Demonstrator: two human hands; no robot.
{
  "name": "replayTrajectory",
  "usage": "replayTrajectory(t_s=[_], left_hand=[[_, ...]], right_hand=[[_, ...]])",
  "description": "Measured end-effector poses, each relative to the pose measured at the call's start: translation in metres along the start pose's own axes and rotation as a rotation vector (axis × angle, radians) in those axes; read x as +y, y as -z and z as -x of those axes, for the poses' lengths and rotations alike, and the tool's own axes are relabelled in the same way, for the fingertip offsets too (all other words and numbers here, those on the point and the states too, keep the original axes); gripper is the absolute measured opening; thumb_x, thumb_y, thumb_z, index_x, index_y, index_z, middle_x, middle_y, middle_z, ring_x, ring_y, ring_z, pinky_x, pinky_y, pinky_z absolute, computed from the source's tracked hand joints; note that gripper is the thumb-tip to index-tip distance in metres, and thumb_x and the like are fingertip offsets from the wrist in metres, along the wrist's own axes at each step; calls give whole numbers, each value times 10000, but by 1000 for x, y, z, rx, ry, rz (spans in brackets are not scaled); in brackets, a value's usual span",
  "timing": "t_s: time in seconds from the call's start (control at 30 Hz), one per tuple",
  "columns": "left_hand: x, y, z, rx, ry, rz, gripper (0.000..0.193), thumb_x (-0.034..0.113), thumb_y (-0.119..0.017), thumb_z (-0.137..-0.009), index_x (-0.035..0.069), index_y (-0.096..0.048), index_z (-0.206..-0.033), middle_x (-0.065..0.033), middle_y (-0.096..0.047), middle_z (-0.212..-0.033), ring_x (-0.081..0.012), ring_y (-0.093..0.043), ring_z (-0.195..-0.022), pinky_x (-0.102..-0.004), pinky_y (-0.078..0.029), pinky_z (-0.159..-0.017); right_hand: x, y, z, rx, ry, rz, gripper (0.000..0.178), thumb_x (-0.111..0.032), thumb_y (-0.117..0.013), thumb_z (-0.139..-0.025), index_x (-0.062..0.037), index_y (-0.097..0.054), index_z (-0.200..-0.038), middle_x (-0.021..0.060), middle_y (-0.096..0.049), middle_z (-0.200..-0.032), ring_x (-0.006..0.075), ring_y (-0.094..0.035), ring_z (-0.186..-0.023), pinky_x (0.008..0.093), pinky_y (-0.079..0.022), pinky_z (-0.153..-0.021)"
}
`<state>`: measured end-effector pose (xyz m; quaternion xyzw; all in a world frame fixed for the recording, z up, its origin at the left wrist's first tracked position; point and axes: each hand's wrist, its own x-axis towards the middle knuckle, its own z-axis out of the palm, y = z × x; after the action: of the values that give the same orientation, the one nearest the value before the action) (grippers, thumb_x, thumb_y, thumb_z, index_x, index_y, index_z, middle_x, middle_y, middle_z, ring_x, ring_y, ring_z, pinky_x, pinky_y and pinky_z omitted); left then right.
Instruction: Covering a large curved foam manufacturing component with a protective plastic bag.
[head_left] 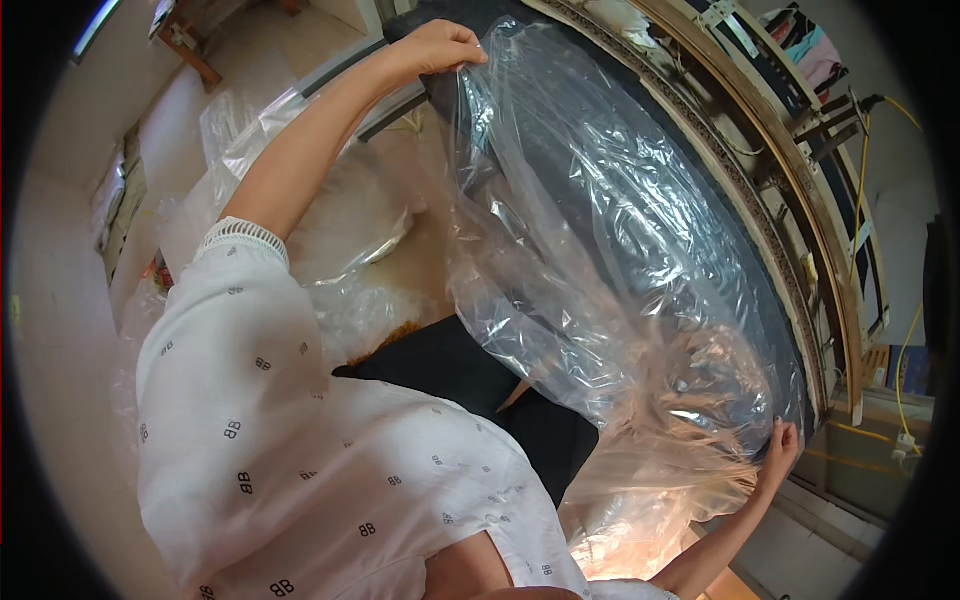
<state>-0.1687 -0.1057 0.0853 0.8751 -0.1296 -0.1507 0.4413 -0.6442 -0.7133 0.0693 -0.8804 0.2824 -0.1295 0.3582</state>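
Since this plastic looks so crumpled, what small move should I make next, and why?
I'd probably ease your right hand gently away from your left hand. Both seem to pinch the clear plastic sheet, spread well apart, yet it is creased between them and bunched close to the right hand, so a little tension there might smooth it.

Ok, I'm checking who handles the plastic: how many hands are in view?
2: the left hand holds the clear plastic sheet near the picture's top; the right hand holds it toward the lower right. No others show.
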Motion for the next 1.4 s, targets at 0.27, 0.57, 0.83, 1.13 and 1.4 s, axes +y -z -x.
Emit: replayTrajectory(t_s=[0.27,0.57,0.83,1.13,1.4], left_hand=[[1,2,-26,48,-231,-127,270,297,-688,-755,55,-658,-871,19,-594,-799,-54,-509,-753,-209,-397,-684],[8,-30,-77,286,-287,48,305,303,-724,-731,34,-696,-871,-11,-649,-785,-85,-575,-735,-227,-443,-703],[-23,-21,-63,654,-270,-334,259,330,-674,-715,118,-700,-862,-75,-656,-840,-225,-620,-817,-340,-468,-755],[-28,-14,-82,581,-238,-395,262,315,-677,-731,85,-673,-858,-55,-630,-792,-188,-587,-747,-315,-451,-688],[-26,-30,-99,557,-215,-143,272,298,-684,-731,64,-674,-871,-39,-640,-759,-157,-591,-722,-282,-453,-698]], right_hand=[[-8,-4,11,24,-4,17,281,-175,-549,-902,-82,-422,-670,-76,-328,-639,36,-259,-607,203,-213,-524],[-16,-9,13,14,-42,-19,294,-181,-552,-903,-82,-408,-666,-76,-326,-644,37,-256,-615,199,-216,-533],[-48,-13,45,54,22,-15,113,-101,-516,-902,-15,-520,-829,-25,-446,-759,61,-395,-706,188,-345,-642],[-45,-21,107,519,44,739,224,-126,-495,-899,12,-587,-1050,121,-605,-957,228,-580,-888,322,-451,-767],[17,-12,164,604,-264,119,256,-181,-485,-908,2,-586,-1057,99,-593,-1045,212,-564,-926,306,-436,-805]])
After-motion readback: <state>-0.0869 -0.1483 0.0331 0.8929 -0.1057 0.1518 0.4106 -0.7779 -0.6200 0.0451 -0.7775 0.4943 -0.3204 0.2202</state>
